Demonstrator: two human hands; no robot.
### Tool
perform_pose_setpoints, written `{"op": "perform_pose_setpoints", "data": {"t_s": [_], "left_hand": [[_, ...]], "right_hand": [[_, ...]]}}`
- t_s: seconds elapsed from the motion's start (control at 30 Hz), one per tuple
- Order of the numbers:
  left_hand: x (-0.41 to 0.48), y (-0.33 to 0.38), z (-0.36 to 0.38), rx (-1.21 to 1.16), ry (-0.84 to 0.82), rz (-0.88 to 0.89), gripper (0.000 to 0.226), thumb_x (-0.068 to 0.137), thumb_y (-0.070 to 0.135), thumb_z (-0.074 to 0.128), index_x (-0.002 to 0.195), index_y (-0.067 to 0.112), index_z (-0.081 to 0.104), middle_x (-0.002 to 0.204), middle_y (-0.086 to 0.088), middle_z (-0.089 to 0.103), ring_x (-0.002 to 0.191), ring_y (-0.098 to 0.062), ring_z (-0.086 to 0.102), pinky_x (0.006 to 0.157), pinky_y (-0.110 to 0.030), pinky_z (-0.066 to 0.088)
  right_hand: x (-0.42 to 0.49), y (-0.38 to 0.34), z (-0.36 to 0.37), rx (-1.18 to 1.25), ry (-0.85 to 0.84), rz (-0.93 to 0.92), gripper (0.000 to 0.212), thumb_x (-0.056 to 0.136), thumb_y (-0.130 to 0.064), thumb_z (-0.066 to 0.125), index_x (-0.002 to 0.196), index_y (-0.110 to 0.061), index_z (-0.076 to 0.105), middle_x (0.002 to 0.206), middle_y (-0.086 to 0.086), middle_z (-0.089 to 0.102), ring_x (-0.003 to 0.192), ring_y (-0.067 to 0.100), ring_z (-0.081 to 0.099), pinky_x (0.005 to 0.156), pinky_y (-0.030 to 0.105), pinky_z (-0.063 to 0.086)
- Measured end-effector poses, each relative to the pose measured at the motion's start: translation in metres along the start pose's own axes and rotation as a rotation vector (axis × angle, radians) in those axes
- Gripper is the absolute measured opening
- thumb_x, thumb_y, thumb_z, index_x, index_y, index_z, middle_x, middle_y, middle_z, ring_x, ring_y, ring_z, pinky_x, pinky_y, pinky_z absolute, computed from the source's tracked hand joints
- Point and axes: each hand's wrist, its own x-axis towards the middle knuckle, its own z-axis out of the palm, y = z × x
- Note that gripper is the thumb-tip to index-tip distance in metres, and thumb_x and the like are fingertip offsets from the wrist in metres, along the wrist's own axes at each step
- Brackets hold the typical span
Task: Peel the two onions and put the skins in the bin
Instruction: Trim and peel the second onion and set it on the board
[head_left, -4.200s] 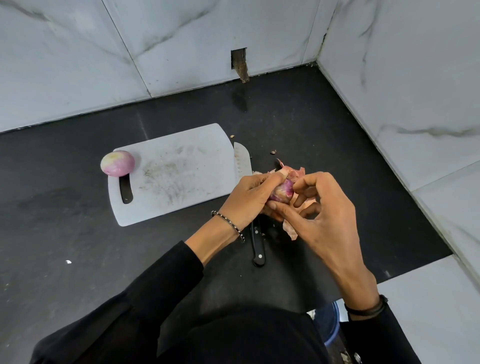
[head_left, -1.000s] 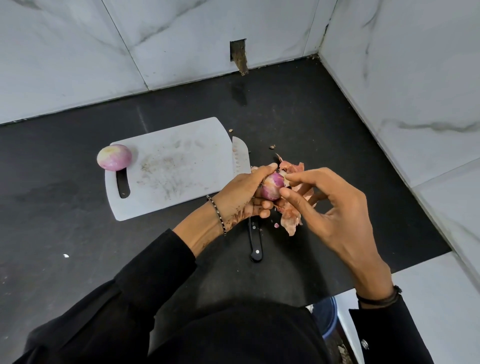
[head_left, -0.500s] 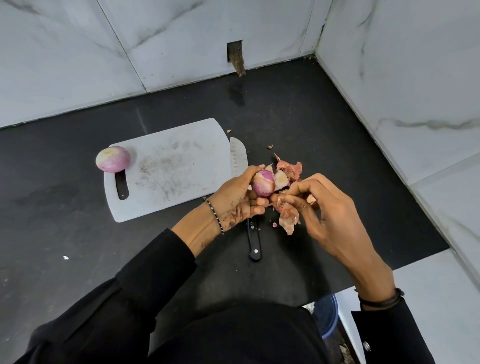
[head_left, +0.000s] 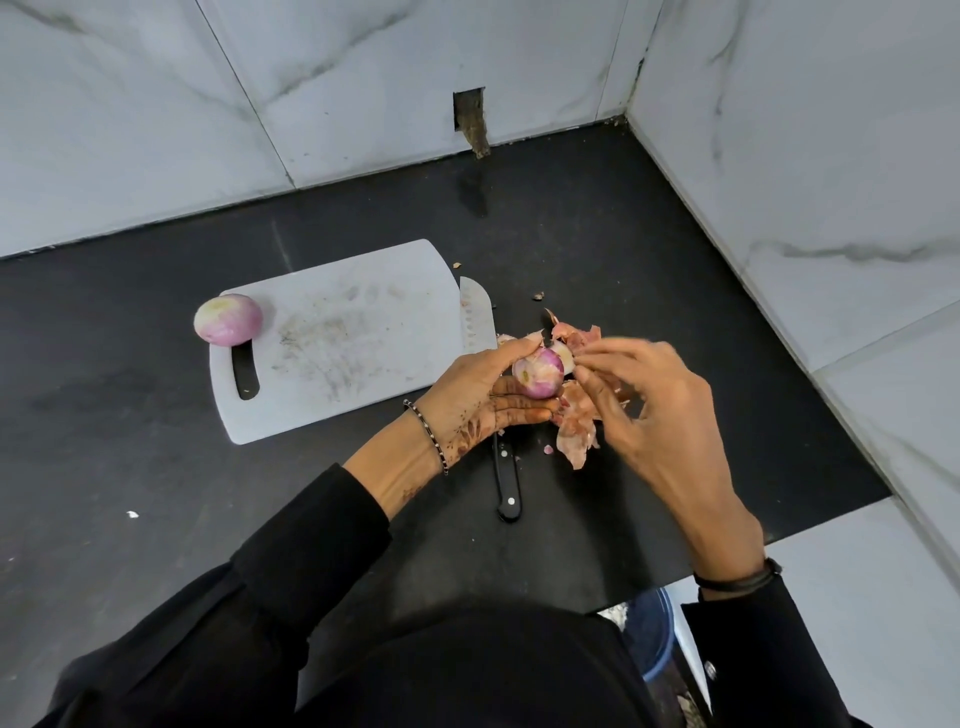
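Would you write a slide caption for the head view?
Left hand holds one onion, right hand pinches its skin; a peeled onion rests on the cutting board.

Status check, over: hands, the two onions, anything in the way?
Left hand grips partly peeled purple onion; right hand at its skin, blurred. Other peeled onion on white cutting board. Papery pink skins on black counter, not binned. Black-handled knife beneath left hand.

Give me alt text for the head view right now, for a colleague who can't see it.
The left hand holds an onion, nearly peeled, over a black counter while the right hand, blurred, picks at it, above a pile of skins. A peeled onion sits on the white board at its left end, a knife beside the board.
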Motion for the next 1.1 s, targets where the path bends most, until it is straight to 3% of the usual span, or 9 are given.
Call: {"op": "perform_pose_setpoints", "data": {"t_s": [0.13, 0.2, 0.27, 0.37, 0.5, 0.9, 1.0, 1.1], "left_hand": [[-0.001, 0.003, 0.000, -0.006, -0.009, 0.021, 0.033, 0.092, 0.032, 0.065, 0.109, 0.004, 0.067, 0.097, -0.024, 0.073, 0.085, -0.030, 0.073, 0.072, -0.033, 0.062], [-0.002, 0.003, 0.000, -0.003, -0.010, 0.033, 0.031, 0.092, 0.031, 0.065, 0.107, 0.004, 0.067, 0.093, -0.022, 0.074, 0.081, -0.028, 0.073, 0.069, -0.032, 0.062], [-0.001, 0.003, 0.000, 0.016, -0.015, 0.048, 0.032, 0.093, 0.032, 0.064, 0.109, 0.004, 0.067, 0.093, -0.021, 0.074, 0.083, -0.028, 0.074, 0.071, -0.032, 0.062], [-0.001, 0.003, 0.000, 0.024, -0.011, 0.066, 0.038, 0.093, 0.033, 0.064, 0.116, 0.003, 0.064, 0.097, -0.021, 0.074, 0.085, -0.026, 0.074, 0.073, -0.032, 0.061], [0.000, 0.002, 0.002, 0.031, 0.002, 0.082, 0.043, 0.092, 0.033, 0.065, 0.121, 0.002, 0.061, 0.100, -0.019, 0.074, 0.085, -0.023, 0.072, 0.076, -0.032, 0.061], [0.002, -0.004, 0.002, 0.060, 0.072, 0.157, 0.031, 0.091, 0.025, 0.068, 0.109, 0.003, 0.056, 0.101, -0.026, 0.071, 0.082, -0.027, 0.072, 0.082, -0.041, 0.060], [0.003, -0.002, 0.001, 0.060, 0.077, 0.166, 0.034, 0.089, 0.026, 0.071, 0.108, 0.003, 0.056, 0.092, -0.021, 0.073, 0.075, -0.025, 0.072, 0.081, -0.041, 0.061], [0.003, -0.001, 0.001, 0.083, 0.081, 0.160, 0.038, 0.088, 0.027, 0.071, 0.113, 0.001, 0.056, 0.096, -0.023, 0.073, 0.077, -0.026, 0.073, 0.081, -0.041, 0.061]], "right_hand": [[0.001, -0.002, 0.005, 0.000, -0.011, 0.022, 0.025, 0.105, -0.036, 0.057, 0.105, -0.019, 0.077, 0.093, -0.006, 0.069, 0.086, 0.013, 0.063, 0.070, 0.039, 0.054], [0.001, -0.005, 0.005, -0.021, -0.006, 0.019, 0.031, 0.105, -0.041, 0.054, 0.107, -0.020, 0.076, 0.103, -0.008, 0.068, 0.094, 0.012, 0.063, 0.073, 0.040, 0.055], [0.002, -0.008, 0.002, 0.067, 0.004, -0.018, 0.024, 0.102, -0.035, 0.063, 0.115, -0.017, 0.074, 0.111, -0.007, 0.067, 0.099, 0.009, 0.064, 0.079, 0.033, 0.056], [0.003, -0.016, -0.001, 0.196, -0.054, -0.020, 0.036, 0.090, -0.033, 0.078, 0.121, -0.017, 0.069, 0.111, -0.005, 0.064, 0.095, 0.009, 0.065, 0.077, 0.019, 0.055], [0.003, -0.022, 0.005, 0.246, -0.045, 0.038, 0.038, 0.079, -0.025, 0.089, 0.108, -0.014, 0.067, 0.108, -0.002, 0.061, 0.090, 0.010, 0.064, 0.070, 0.012, 0.053], [0.004, -0.029, 0.009, 0.289, -0.028, 0.097, 0.025, 0.081, -0.013, 0.086, 0.095, -0.013, 0.065, 0.103, -0.001, 0.059, 0.088, 0.009, 0.063, 0.067, 0.010, 0.050], [0.000, -0.027, 0.012, 0.245, -0.053, 0.055, 0.021, 0.081, 0.006, 0.079, 0.081, -0.011, 0.067, 0.112, -0.003, 0.056, 0.098, 0.003, 0.060, 0.070, 0.008, 0.048], [-0.002, -0.025, 0.013, 0.257, -0.022, 0.068, 0.019, 0.082, 0.000, 0.082, 0.080, -0.011, 0.066, 0.113, -0.001, 0.058, 0.103, -0.001, 0.059, 0.073, 0.006, 0.048]]}}
